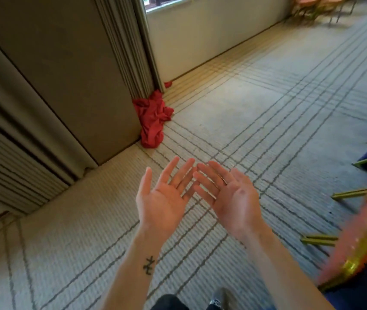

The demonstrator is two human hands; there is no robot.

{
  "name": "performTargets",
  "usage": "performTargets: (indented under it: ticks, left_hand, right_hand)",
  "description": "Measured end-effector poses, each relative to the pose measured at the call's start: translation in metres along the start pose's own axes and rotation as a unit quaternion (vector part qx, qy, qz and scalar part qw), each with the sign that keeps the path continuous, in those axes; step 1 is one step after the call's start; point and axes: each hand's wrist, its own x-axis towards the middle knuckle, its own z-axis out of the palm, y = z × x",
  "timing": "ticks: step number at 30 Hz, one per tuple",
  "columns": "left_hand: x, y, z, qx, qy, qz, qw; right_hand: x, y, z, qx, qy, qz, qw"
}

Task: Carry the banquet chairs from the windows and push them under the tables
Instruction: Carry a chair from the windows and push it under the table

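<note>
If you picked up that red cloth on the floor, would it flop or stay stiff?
Probably floppy: the red cloth lies crumpled in soft folds on the carpet. It looks thin, so it is likely light. It has no firm shape, so it would probably sag rather than roll or tip.

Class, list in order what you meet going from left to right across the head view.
Beige partition wall → left hand, palm up → right hand, palm up → blurred pink-and-gold banquet chair at the right edge.
</note>
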Motion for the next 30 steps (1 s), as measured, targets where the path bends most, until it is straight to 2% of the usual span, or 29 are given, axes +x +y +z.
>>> performTargets:
  ticks: [6, 12, 16, 25, 30]
  left_hand:
    - [0.129, -0.005, 0.035, 0.011, -0.019, -0.036, 0.999]
    - [0.299, -0.003, 0.061, 0.058, -0.028, -0.068, 0.996]
    - [0.419, 0.005, 0.079, 0.035, -0.045, -0.109, 0.992]
    - [0.631, 0.003, 0.184, 0.052, -0.141, -0.186, 0.971]
    - [0.749, -0.033, 0.232, 0.058, -0.151, -0.216, 0.963]
  right_hand:
    - [0.100, -0.075, -0.018, -0.028, 0.034, -0.023, 0.999]
    - [0.238, -0.140, -0.043, 0.009, 0.093, -0.050, 0.994]
    - [0.336, -0.191, -0.046, 0.025, 0.127, -0.067, 0.989]
    - [0.476, -0.336, -0.059, 0.050, 0.175, -0.134, 0.974]
    - [0.556, -0.413, -0.110, 0.057, 0.179, -0.154, 0.970]
